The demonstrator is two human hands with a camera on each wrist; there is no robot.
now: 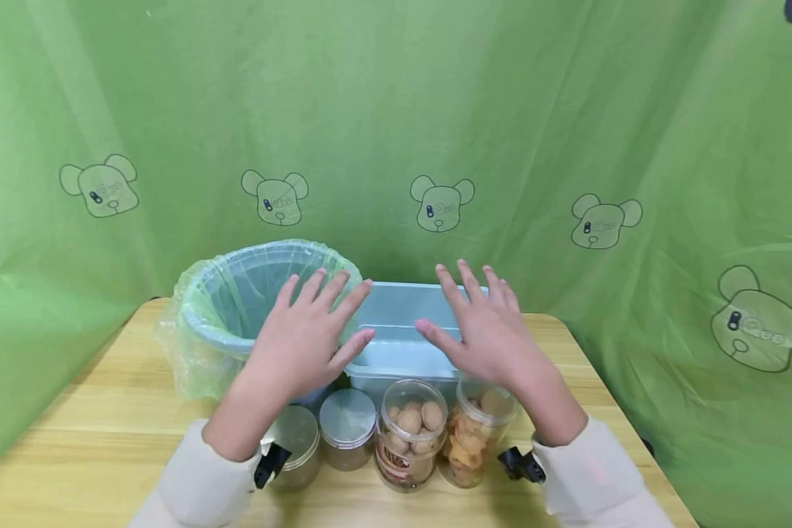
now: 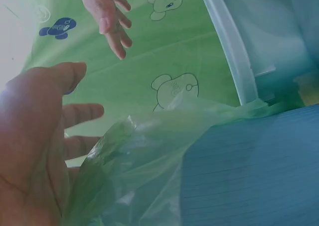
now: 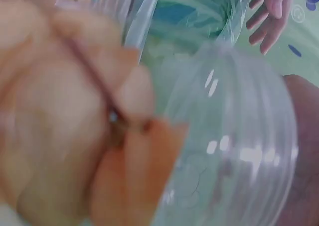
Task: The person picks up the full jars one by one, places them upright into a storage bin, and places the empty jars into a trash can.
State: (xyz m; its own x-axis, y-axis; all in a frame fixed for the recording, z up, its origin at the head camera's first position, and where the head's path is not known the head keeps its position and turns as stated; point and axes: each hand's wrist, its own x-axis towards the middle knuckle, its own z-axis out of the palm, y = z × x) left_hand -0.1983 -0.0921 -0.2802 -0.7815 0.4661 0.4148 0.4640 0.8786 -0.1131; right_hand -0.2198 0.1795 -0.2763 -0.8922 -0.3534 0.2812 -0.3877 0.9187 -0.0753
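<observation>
Standing nearest me on the worktop (image 1: pixel 105 433) is a row of four upright containers: at the left a pale-lidded jar (image 1: pixel 300 440), next a shorter lidded jar (image 1: pixel 348 422), then a walnut jar (image 1: pixel 409 433), and at the right end a jar of orange pieces (image 1: pixel 467 444). That last one matters most for reach: its long axis runs up and down, and it lies just below and on the near side of my right hand (image 1: pixel 491 334), much closer to it than to my left hand (image 1: pixel 303 341).

My fingers are spread wide on both sides, thumbs pointing inward, palms down, and neither hand holds anything. On the left they overlap the near right side of the round tub (image 1: pixel 240 301), with its green liner (image 1: pixel 194 370) close beside them; whether they brush it I cannot tell.

Farther on, the blue box (image 1: pixel 396 372) sits right of the tub, its long side running left to right, my right fingers above it. Behind everything hangs the green curtain (image 1: pixel 369 95).
</observation>
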